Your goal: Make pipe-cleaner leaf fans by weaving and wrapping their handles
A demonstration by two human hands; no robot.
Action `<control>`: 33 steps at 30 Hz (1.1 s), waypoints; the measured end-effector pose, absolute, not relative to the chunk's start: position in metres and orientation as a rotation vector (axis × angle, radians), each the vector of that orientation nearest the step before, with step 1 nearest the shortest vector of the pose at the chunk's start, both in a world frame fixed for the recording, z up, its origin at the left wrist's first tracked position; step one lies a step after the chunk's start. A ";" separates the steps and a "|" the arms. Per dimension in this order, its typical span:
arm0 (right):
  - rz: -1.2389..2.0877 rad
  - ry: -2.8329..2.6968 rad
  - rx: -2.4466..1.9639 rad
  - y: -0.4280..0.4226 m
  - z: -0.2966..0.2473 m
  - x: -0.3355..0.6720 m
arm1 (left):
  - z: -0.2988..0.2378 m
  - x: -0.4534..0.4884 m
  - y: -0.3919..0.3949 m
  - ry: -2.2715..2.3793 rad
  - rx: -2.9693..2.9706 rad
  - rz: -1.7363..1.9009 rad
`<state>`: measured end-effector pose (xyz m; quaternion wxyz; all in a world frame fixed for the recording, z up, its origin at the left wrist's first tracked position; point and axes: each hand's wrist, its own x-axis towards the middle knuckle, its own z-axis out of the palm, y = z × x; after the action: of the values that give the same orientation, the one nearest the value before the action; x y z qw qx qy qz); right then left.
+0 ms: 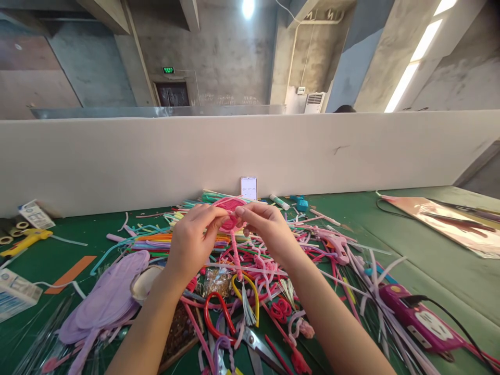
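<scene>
Above the middle of the table, both hands meet at a pink pipe-cleaner piece (227, 204) with flat looped rows. A twisted pink stem (235, 251) hangs down from it between my wrists. My left hand (195, 237) pinches the piece from the left, thumb against forefinger. From the other side, my right hand (267, 226) pinches it with thumb and fingertips close to the left ones. Fingers cover the exact spot being gripped. Below the stem are a silvery tassel (247, 306), red-handled scissors (210, 319) and yellow-handled scissors (257, 302).
Loose pipe cleaners (154, 245) litter the green table. A lilac pipe-cleaner piece (107, 297) lies left, near a yellow glue gun (28, 242). To the right are a pink glue gun (336, 246) and a magenta power strip (424, 317). A phone (249, 187) leans on the white partition (156, 161).
</scene>
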<state>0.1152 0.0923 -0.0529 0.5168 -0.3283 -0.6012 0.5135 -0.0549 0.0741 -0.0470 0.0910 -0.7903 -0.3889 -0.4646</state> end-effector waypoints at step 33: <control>0.905 -1.842 -0.889 0.094 -0.049 0.127 | -0.046 -0.059 0.075 -1.175 -2.542 -1.334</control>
<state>0.1274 0.0939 -0.0493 0.4372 -0.3574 -0.7408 0.3638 -0.0591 0.0754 -0.0455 0.0198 -0.8194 -0.3786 -0.4298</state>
